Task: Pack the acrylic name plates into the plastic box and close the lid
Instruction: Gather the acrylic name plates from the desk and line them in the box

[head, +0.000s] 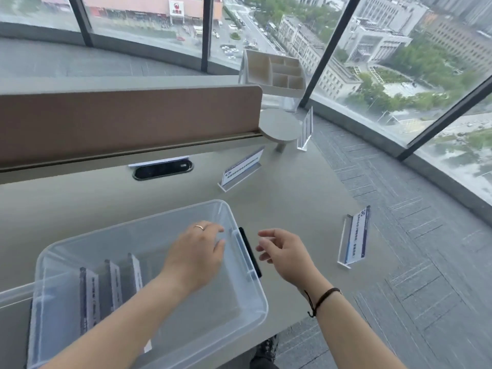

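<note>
Three name plates (pixel 111 288) upright, crosswise in box (pixel 247 310)

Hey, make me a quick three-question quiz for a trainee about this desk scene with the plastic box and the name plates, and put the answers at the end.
1. True or false: the lid is already closed on the plastic box.
2. How many name plates stand inside the box?
A. none
B. three
C. six
3. Fill in: the right hand holds ______.

Key
1. False. The box is open, and the left hand reaches into it.
2. B. Three name plates in the box stand side by side near its left end.
3. Nothing. It hovers just right of the box's black latch, fingers loosely curled, while a name plate near the desk edge waits further right.
</note>
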Demonstrator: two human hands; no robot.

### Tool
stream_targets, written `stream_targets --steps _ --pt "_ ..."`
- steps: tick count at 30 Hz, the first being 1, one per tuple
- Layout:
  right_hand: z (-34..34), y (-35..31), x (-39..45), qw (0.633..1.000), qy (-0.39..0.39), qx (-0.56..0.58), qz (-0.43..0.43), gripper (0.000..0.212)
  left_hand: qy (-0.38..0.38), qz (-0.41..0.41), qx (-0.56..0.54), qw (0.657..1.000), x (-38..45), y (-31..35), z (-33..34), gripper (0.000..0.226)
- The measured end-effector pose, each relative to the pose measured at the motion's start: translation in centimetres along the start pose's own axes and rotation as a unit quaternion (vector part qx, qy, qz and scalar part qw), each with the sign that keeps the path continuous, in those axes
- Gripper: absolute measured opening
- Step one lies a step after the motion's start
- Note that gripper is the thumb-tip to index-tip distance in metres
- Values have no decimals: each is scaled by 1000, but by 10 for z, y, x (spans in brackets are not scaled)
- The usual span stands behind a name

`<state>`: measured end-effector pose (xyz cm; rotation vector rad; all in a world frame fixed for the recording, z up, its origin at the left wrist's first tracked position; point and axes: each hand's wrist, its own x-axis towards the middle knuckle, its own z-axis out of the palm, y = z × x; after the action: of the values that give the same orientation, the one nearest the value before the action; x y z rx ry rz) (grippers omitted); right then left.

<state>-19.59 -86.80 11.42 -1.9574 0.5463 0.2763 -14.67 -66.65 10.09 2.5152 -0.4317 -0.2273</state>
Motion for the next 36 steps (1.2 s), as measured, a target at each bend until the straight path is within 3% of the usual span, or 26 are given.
stream_targets --steps 6,11,15,20,24,32,36 --pt "-102 56 18 990 140 -1 32 3 -39 54 36 997 51 91 45 30" --pt "-189 129 40 961 239 -87 107 31 -81 76 56 992 103 179 107 29" --pt "-230 179 58 952 189 -177 161 45 -127 120 94 980 153 260 163 34" --pt "-255 215 77 963 124 -164 175 53 -174 148 140 963 198 326 225 36" --pt "-264 227 80 970 97 -136 175 42 -205 183 220 936 214 340 258 41" --pt "-308 259 85 970 113 -114 185 31 -240 216 349 880 234 349 293 47" --pt "-328 272 92 968 134 -118 175 27 -259 164 345 887 231 343 301 41"
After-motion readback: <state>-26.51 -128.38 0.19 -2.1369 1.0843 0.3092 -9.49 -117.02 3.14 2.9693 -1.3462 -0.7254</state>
